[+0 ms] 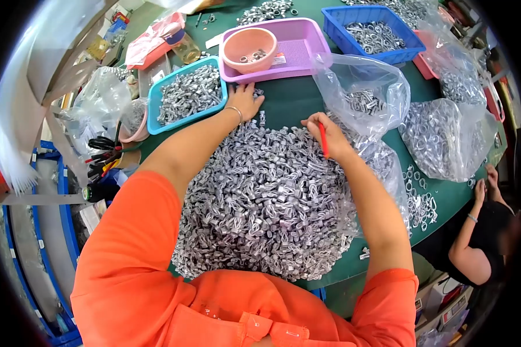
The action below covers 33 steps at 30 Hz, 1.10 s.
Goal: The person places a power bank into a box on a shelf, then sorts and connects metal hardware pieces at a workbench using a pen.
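Observation:
A big heap of small grey metal castings [272, 196] covers the table in front of me. At the heap's far edge, my left hand [245, 103] lies with its fingers stretched out, close to the purple tray [304, 66] and touching a few loose castings. My right hand [331, 137] is closed around a slim red tool [323, 140], over the heap's far right edge. The tool's working end cannot be made out. Between my hands, a single casting [263, 118] lies on the green table [283, 104].
A turquoise tray [151, 110] of castings is at left, and a pink bowl [249, 37] sits in the purple tray. A blue crate [353, 17] stands behind. Plastic bags [446, 141] of metal rings lie at right, near another person [474, 248]. Pliers [104, 150] stand left.

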Available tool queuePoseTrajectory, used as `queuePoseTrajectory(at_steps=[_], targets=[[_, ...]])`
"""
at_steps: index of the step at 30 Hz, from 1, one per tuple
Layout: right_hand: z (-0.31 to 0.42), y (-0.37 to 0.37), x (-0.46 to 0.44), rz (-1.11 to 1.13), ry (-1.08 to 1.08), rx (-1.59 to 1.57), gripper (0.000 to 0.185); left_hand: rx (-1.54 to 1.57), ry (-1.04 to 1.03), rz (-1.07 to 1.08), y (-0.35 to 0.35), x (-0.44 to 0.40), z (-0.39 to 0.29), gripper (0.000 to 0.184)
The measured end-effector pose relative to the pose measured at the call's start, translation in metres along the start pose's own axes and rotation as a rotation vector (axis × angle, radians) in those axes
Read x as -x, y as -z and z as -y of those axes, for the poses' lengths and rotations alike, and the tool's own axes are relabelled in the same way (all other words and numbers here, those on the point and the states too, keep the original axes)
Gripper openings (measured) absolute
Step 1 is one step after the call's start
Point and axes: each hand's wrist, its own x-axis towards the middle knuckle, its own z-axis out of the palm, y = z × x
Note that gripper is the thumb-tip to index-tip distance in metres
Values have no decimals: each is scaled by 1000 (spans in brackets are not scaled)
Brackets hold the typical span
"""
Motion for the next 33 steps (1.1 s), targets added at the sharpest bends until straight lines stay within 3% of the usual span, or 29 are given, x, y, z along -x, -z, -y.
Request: queuePoseTrajectory(at_steps=[2,4,6,8,9,10,13,17,20,22,24,26,30,33], targets=[[-16,-4,5,-81,202,257,27,-30,115,49,-10,-3,-3,62],[-14,-9,3,-166,261,301,26,-4,121,-82,-6,7,-12,47],[-9,-8,-2,-130,24,415,26,5,-15,-218,-8,19,-11,33],[-3,-9,-7,-124,18,434,27,67,-54,-161,-11,23,-3,30],[12,-8,-8,-74,-113,447,27,131,-95,-108,-11,25,4,26],[21,-10,-9,-21,-246,458,27,125,-89,-108,-9,25,12,26],[0,-15,-20,-7,-203,394,29,359,-373,137,-3,29,30,25],[0,-17,-29,3,-228,353,31,628,-304,376,10,38,39,26],[7,-21,-30,28,-211,235,36,790,-206,372,8,53,39,28],[15,-37,-30,95,-284,531,38,708,-223,350,10,54,32,29],[20,-41,-29,74,-323,524,39,606,-165,417,15,54,26,25],[25,-41,-26,122,-306,543,37,723,-14,504,28,58,19,25],[28,-45,-22,144,-290,388,34,796,-187,490,13,61,35,24],[48,-50,-16,158,-306,478,33,526,-223,402,32,73,16,39]])
